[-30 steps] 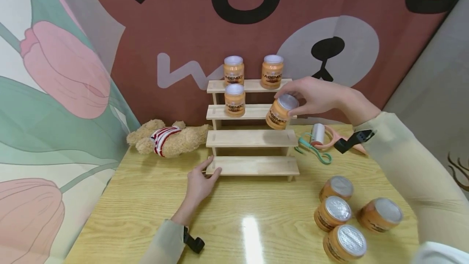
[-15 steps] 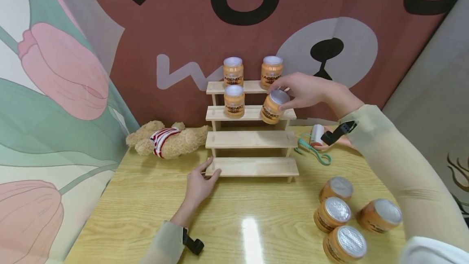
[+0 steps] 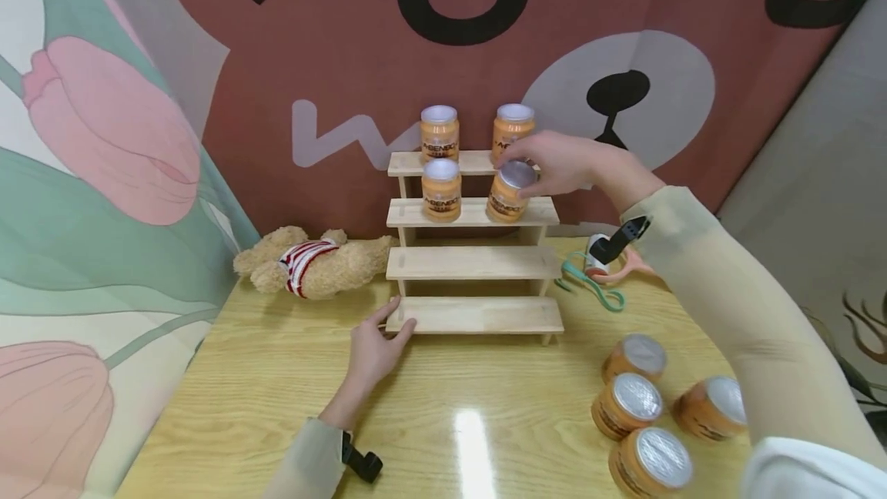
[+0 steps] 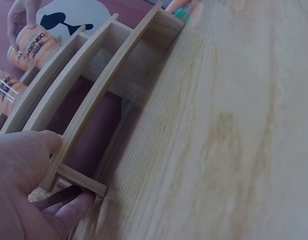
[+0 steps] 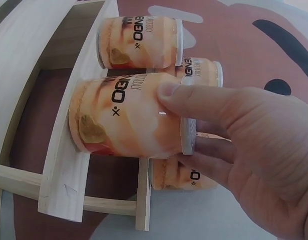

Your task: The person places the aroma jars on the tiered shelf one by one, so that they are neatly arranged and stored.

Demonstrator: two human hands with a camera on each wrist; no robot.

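My right hand (image 3: pixel 564 164) grips an orange jar (image 3: pixel 506 202) near its silvery top, thumb on one side and fingers on the other. In the right wrist view this jar (image 5: pixel 123 117) stands on the second board from the top, at its right end. The left hand (image 3: pixel 374 349) holds the left end of the lowest board of a wooden stepped rack (image 3: pixel 478 262). From the left wrist the fingers (image 4: pixel 51 141) show pinching that corner by its leg. Another jar (image 3: pixel 441 195) stands on the same board to the left. Two jars, one a left top jar (image 3: pixel 440 137), stand on the top board.
Several more jars (image 3: pixel 634 404) stand on the table (image 3: pixel 416 422) at the right front. Green scissors (image 3: pixel 592 283), a white roll (image 3: pixel 596 252) and a pink-handled item lie right of the rack. A plush bear (image 3: pixel 333 264) in stripes lies left. A printed curtain hangs behind.
My right hand has brought the tilted jar left and slightly back, and it now stands nearly upright on the second board. The left hand has stayed on the rack's corner.
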